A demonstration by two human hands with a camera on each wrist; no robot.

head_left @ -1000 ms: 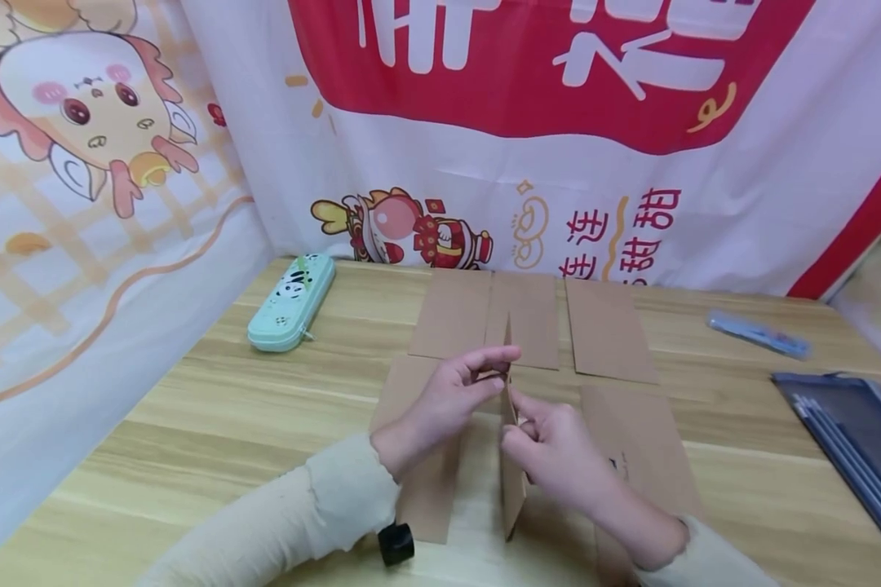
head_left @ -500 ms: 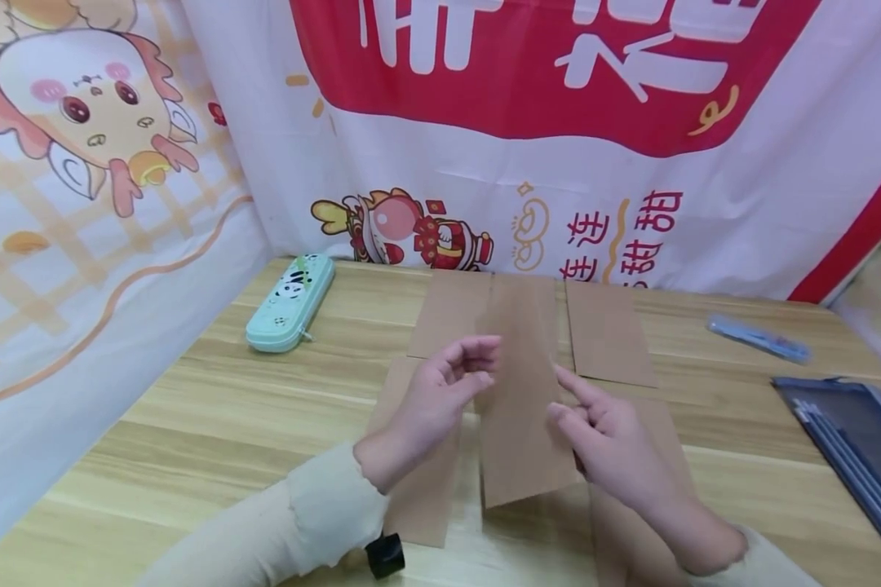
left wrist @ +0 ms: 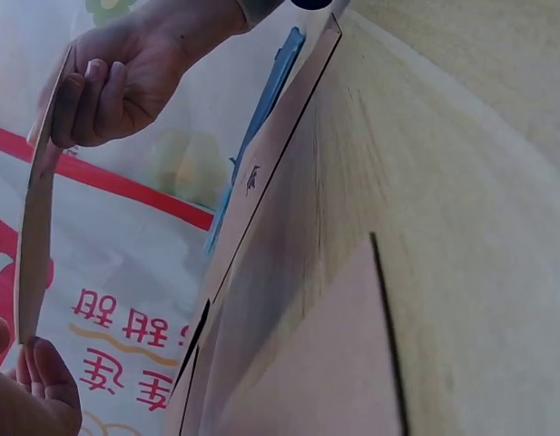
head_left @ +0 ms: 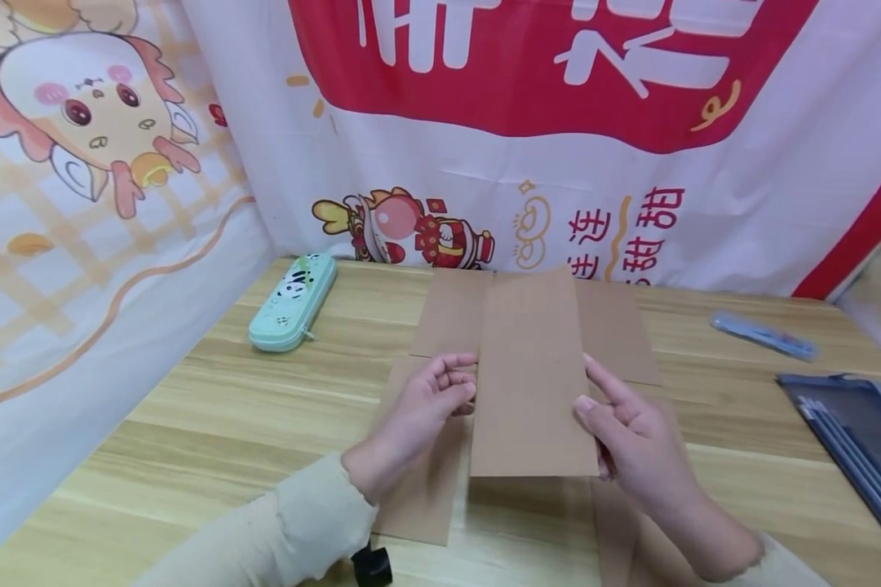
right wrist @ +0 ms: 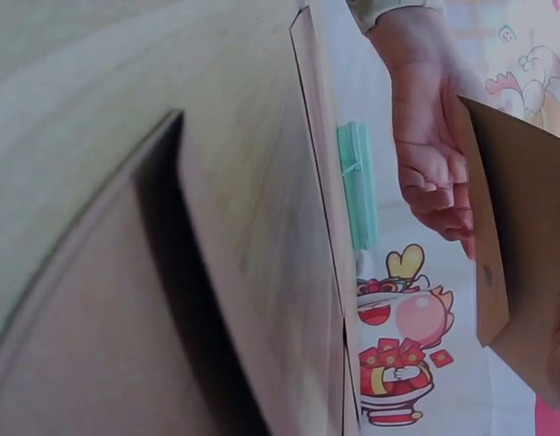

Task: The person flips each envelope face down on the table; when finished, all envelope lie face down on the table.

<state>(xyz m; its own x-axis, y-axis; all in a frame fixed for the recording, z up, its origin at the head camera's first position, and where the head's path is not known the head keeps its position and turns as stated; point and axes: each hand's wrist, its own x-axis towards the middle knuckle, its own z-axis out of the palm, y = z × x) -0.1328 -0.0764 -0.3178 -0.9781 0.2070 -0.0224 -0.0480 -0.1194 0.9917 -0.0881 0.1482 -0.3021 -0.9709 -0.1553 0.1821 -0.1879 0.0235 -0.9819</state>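
Observation:
A brown kraft-paper card [head_left: 532, 383] is held up over the table, its broad side facing me. On its right edge the right hand [head_left: 646, 440] pinches it, thumb in front and fingers behind. The left hand [head_left: 422, 424] is at the left edge with loosely bent fingers; its fingertips are at that edge, and no firm grip shows. In the right wrist view the raised card [right wrist: 534, 227] appears folded, with a dark hollow on its underside. More brown cards lie on the table, including one at the back left [head_left: 448, 310] and another at the near left [head_left: 422, 497].
A mint panda pencil case [head_left: 294, 302] lies at the back left. On the right are a slim blue item [head_left: 763, 336] and a dark mesh pouch [head_left: 852, 440] holding several pencils. Printed cloth [head_left: 411, 155] hangs behind the wooden table [head_left: 264, 424].
The card has turned from edge-on to facing me. The right hand has moved right with it, still pinching its edge. The left hand has shifted slightly left and down.

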